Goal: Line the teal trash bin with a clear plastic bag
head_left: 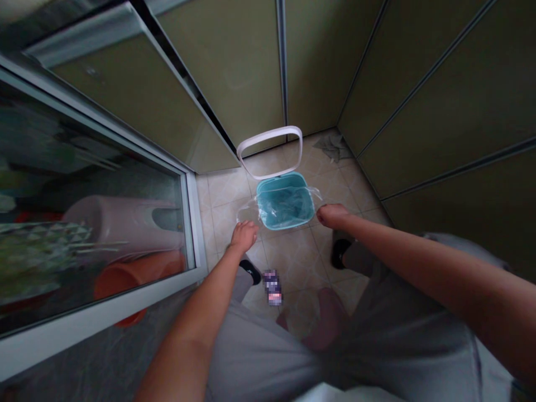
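A teal bin (285,225) stands on the floor in front of me, its white rim frame (270,134) tipped up at the far side. Inside lies a clear plastic bag (288,204), whose edges spread out over the left and right of the bin. My left hand (244,237) is closed at the bag's left edge, just outside the bin. To the right of the bin, my right hand (333,215) is closed by the bag's right edge; its fingertips are hidden.
A blurred-out packet-like item (273,287) lies on the tiled floor between my feet. Grey cloth (333,146) lies in the far corner. Panelled walls (226,67) enclose the space. At left is a glass door (195,223), with a pink container and orange buckets (134,276) behind it.
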### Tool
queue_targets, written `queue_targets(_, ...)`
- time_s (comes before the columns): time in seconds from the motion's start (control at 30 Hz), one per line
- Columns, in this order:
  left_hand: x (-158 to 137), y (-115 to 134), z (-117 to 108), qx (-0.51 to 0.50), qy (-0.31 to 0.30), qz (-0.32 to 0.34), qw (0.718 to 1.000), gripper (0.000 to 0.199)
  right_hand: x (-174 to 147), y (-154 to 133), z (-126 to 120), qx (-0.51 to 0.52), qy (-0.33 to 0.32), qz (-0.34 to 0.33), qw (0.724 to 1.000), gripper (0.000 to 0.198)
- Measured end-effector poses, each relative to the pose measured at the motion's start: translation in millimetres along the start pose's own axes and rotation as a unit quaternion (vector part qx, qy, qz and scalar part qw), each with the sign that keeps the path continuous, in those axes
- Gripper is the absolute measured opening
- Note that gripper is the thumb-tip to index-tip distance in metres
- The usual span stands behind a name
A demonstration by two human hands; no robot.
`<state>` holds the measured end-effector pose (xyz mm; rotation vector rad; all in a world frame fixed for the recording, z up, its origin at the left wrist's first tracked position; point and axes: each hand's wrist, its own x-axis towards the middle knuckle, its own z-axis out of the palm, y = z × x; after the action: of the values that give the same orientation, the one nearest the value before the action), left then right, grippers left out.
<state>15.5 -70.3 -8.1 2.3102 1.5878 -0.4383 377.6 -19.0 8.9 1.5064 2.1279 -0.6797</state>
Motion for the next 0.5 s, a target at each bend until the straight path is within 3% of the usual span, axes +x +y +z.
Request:
queue_targets(0.13,1,-1,4,0.006,0.010,-0.014,1.000,0.013,11,4,7,0.017,0.015,0.021,1.000,0.028)
queue_targets(0.3,10,-9,3,0.000,0.054,-0.082,0.995,0.013,23,10,7,0.080,0.059,0.053,0.994,0.025)
queue_targets(0.5,23,-10,-2,-0.118,0.093,-0.191,0.970,0.023,39,16,3,0.206,0.109,0.059,0.971,0.032)
